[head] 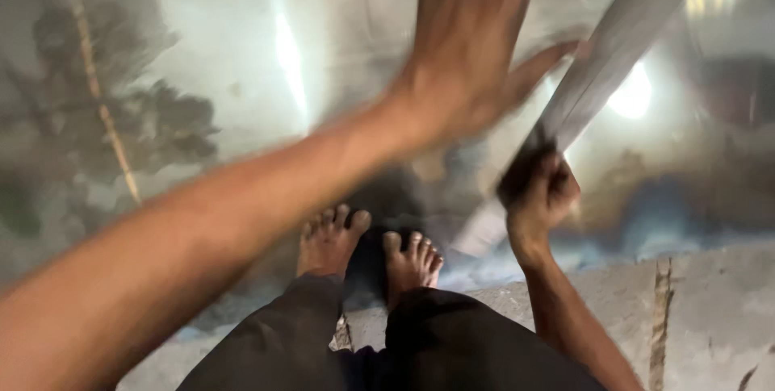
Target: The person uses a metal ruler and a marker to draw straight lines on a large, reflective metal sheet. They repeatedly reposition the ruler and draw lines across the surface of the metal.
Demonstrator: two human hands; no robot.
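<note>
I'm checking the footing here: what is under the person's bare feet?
The bare feet stand on a shiny, wet-looking grey floor that reflects lights. A dark patch lies between and behind them. The dark trousers cover the heels, so the floor there is hidden.

**Wet floor, bright glare**

A shiny grey wet floor [202, 52] mirrors bright lights [631, 92] and dark patches [161, 117]. A rough concrete ledge [710, 310] crosses the lower right. A thin rope [105, 108] lies at left.

open wet floor [226, 60] left of the hands, long grey plank [613, 44] slanting across the right, bare feet [367, 246] below
</note>
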